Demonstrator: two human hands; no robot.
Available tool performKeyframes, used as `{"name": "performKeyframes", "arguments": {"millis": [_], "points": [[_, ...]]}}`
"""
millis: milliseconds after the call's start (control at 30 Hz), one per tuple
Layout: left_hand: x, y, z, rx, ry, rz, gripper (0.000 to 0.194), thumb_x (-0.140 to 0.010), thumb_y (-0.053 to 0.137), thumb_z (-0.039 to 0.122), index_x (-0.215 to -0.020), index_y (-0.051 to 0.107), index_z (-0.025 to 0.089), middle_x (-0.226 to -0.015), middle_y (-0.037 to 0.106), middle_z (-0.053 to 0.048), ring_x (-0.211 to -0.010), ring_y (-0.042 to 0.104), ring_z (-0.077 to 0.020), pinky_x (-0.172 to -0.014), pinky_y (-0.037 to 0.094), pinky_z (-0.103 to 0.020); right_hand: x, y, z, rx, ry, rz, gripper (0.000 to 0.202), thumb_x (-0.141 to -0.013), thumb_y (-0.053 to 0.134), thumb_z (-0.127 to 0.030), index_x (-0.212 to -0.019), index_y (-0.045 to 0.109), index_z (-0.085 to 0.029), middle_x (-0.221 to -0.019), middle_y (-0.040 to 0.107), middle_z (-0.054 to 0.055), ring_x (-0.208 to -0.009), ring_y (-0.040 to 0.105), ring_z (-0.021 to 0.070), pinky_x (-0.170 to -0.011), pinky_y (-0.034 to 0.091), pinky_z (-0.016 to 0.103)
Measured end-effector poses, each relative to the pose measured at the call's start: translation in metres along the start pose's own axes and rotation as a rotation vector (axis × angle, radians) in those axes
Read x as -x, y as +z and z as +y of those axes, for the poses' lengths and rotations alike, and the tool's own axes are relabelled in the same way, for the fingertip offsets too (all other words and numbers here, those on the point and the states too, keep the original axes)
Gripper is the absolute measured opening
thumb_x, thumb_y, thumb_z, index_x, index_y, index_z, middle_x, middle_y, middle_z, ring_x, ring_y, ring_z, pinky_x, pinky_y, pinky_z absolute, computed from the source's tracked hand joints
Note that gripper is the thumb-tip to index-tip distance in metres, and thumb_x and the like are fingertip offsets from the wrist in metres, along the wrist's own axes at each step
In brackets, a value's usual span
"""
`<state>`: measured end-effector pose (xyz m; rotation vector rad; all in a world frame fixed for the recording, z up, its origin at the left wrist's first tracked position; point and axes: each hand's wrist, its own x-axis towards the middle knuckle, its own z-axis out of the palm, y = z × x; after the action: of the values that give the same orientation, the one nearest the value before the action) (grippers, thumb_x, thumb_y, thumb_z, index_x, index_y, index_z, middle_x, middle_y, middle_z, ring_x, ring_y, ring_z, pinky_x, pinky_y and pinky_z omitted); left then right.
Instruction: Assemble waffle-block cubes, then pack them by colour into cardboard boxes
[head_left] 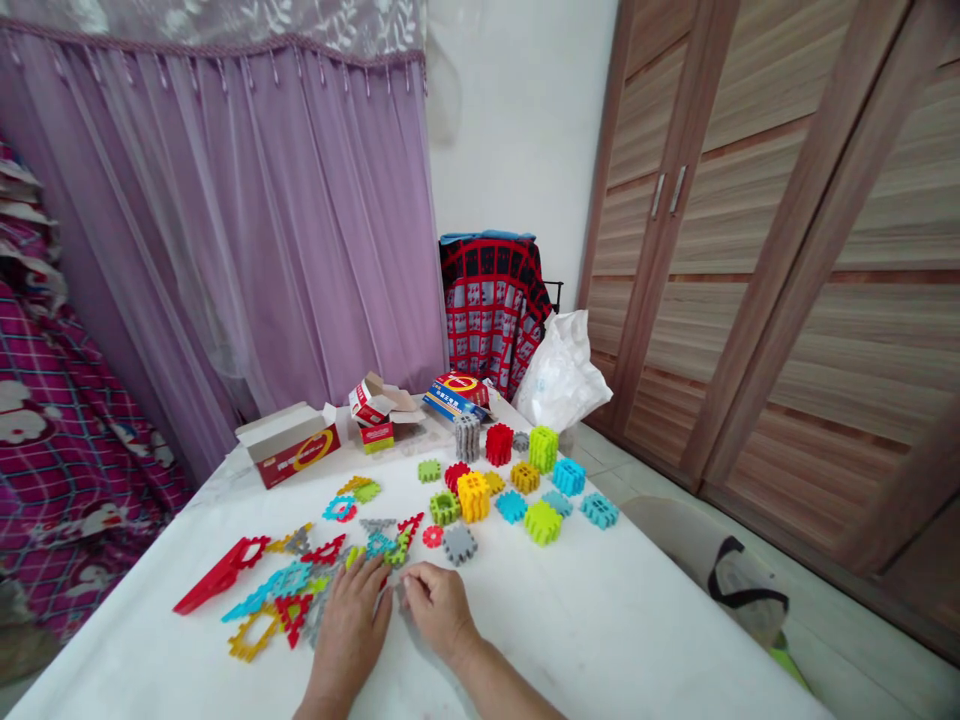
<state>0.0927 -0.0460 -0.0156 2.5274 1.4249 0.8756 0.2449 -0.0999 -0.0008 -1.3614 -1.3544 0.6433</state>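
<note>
My left hand (354, 608) lies flat over the near side of a loose pile of plastic interlocking pieces, its fingers stretched forward and partly hiding grey and red ones. Close to it, my right hand (441, 603) is closed, thumb and forefinger pressed together at the pile's edge; what they pinch, if anything, is hidden. In the pile are a blue toothed piece (274, 588), a long red piece (217, 580), a yellow frame piece (252, 634) and a red triangle (293, 614). Just beyond my right hand lie a grey toothed square (460, 545) and a small red disc (433, 536).
Stacks of sorted pieces stand farther right, among them yellow (473, 497), red (499, 444), grey (466, 438) and lime (543, 449). Behind are an open carton (296, 450), small boxes (379, 415) and a blue-red box (456, 397). A white plastic bag (564, 375) sits at the table's far right corner.
</note>
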Motion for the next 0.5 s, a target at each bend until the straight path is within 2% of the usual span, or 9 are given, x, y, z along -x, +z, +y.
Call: {"name": "performKeyframes", "arguments": {"millis": [100, 200, 300, 367, 433, 500], "points": [[-0.004, -0.005, -0.003, 0.146, -0.054, 0.029, 0.032, -0.08, 0.054, 0.039, -0.102, 0.074, 0.028, -0.118, 0.073, -0.007, -0.123, 0.059, -0.0319, -0.114, 0.036, -0.053, 0.003, -0.004, 0.001, -0.08, 0.056, -0.04, 0.032, -0.087, 0.052, -0.042, -0.072, 0.07, -0.019, -0.057, 0.065, 0.002, -0.051, 0.058, 0.0144, -0.057, 0.046, 0.024], [-0.025, -0.014, -0.001, 0.375, -0.196, 0.079, 0.033, -0.076, 0.061, 0.046, -0.102, 0.073, 0.029, -0.118, 0.073, -0.006, -0.124, 0.058, -0.0322, -0.115, 0.034, -0.051, 0.0, -0.027, -0.001, -0.151, 0.067, -0.06, 0.036, -0.085, 0.054, -0.047, -0.066, 0.065, -0.019, -0.051, 0.059, 0.0, -0.045, 0.051, 0.0126, -0.051, 0.043, 0.024], [-0.069, -0.023, 0.019, 0.679, -0.453, 0.083, 0.038, -0.078, 0.062, 0.048, -0.109, 0.069, 0.026, -0.132, 0.065, -0.008, -0.135, 0.048, -0.03, -0.119, 0.027, -0.046, -0.015, -0.07, -0.006, -0.177, 0.004, 0.119, 0.04, -0.087, 0.05, -0.052, -0.065, 0.06, -0.02, -0.052, 0.056, 0.0, -0.046, 0.048, 0.013, -0.049, 0.04, 0.024], [-0.105, -0.024, 0.041, 0.937, -0.587, 0.067, 0.038, -0.085, 0.058, 0.044, -0.116, 0.065, 0.025, -0.147, 0.052, -0.007, -0.146, 0.032, -0.0234, -0.122, 0.014, -0.039, -0.03, -0.099, -0.008, -0.19, -0.017, 0.287, 0.045, -0.088, 0.047, -0.057, -0.063, 0.056, -0.021, -0.052, 0.054, 0.001, -0.047, 0.047, 0.0135, -0.048, 0.039, 0.025], [-0.141, -0.018, 0.062, 1.012, -0.606, 0.014, 0.042, -0.091, 0.048, 0.049, -0.124, 0.06, 0.026, -0.155, 0.042, -0.006, -0.148, 0.027, -0.0204, -0.122, 0.013, -0.039, -0.042, -0.118, -0.005, -0.157, -0.039, 0.396, 0.047, -0.088, 0.044, -0.059, -0.06, 0.051, -0.022, -0.05, 0.048, -0.001, -0.047, 0.045, 0.0139, -0.049, 0.038, 0.026], [-0.173, -0.008, 0.081, 1.063, -0.621, -0.048, 0.053, -0.092, 0.041, 0.056, -0.132, 0.054, 0.023, -0.159, 0.033, -0.009, -0.149, 0.023, -0.0218, -0.122, 0.012, -0.042, -0.047, -0.126, 0.003, -0.083, -0.074, 0.434, 0.048, -0.089, 0.043, -0.058, -0.056, 0.045, -0.023, -0.048, 0.044, -0.002, -0.047, 0.044, 0.014, -0.049, 0.036, 0.027]]}}
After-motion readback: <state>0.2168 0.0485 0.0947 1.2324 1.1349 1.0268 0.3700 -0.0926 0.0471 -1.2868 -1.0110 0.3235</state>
